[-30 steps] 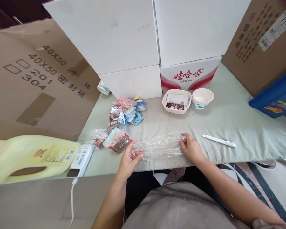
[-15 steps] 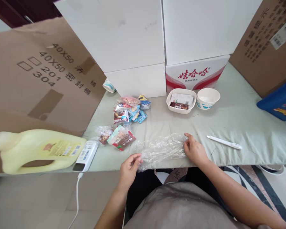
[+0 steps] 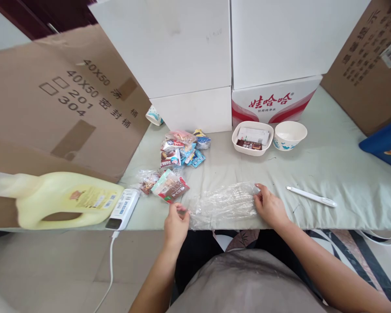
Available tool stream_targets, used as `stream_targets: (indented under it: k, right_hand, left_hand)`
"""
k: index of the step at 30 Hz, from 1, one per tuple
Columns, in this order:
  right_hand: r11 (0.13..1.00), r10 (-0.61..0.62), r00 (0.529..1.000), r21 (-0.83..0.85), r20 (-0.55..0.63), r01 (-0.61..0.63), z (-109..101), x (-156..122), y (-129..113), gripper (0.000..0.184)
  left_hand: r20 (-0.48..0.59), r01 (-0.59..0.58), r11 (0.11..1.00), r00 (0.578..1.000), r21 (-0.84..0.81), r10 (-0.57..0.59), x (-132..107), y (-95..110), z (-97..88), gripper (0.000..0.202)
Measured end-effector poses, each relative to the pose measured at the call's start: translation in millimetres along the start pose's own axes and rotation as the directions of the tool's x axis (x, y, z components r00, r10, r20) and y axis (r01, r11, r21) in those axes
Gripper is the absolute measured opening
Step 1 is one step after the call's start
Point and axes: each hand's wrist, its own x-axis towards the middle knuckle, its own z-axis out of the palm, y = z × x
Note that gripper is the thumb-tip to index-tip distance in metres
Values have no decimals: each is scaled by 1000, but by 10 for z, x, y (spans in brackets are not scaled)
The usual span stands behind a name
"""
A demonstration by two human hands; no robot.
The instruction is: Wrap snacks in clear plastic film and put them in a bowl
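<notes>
A crumpled clear plastic bag (image 3: 223,203) lies flat on the pale green table cover near the front edge. My left hand (image 3: 176,224) pinches the bag's left end, fingers closed on the film. My right hand (image 3: 270,205) grips the bag's right end with curled fingers. Just left of the bag lie a brown and red snack packet (image 3: 171,189) and a small clear packet (image 3: 146,180). A pile of small wrapped snacks (image 3: 181,148) sits further back.
A white dish (image 3: 252,138) with sachets and a white paper bowl (image 3: 289,134) stand at the back. A white pen (image 3: 312,196) lies right of my right hand. A yellow jug (image 3: 61,200), a white power bank (image 3: 123,208), and cardboard and white boxes surround the table.
My left hand has slid down and left along the bag's end toward the table edge. My right hand keeps its hold. The camera has shifted left, so everything sits further right.
</notes>
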Motion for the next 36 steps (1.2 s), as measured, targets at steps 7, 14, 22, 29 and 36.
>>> stream_targets:
  k: [7, 14, 22, 29, 36]
  right_hand:
    - [995, -45, 999, -95, -27, 43, 32, -22, -40, 38]
    - [992, -67, 998, -104, -22, 64, 34, -34, -35, 38]
    - [996, -19, 999, -83, 40, 23, -64, -28, -2, 46]
    - [960, -194, 972, -229, -136, 159, -525, -26, -184, 33]
    - [866, -390, 906, -268, 168, 422, -63, -94, -63, 66]
  left_hand:
    - [209, -664, 740, 712, -109, 670, -178, 562, 158, 16]
    - [391, -657, 745, 720, 116, 573, -172, 800, 618, 31]
    - [341, -490, 766, 865, 415, 369, -46, 563, 435, 52]
    - [483, -570, 737, 791, 363, 374, -200, 659, 507, 61]
    - [573, -669, 684, 694, 290, 436, 5, 712, 679, 65]
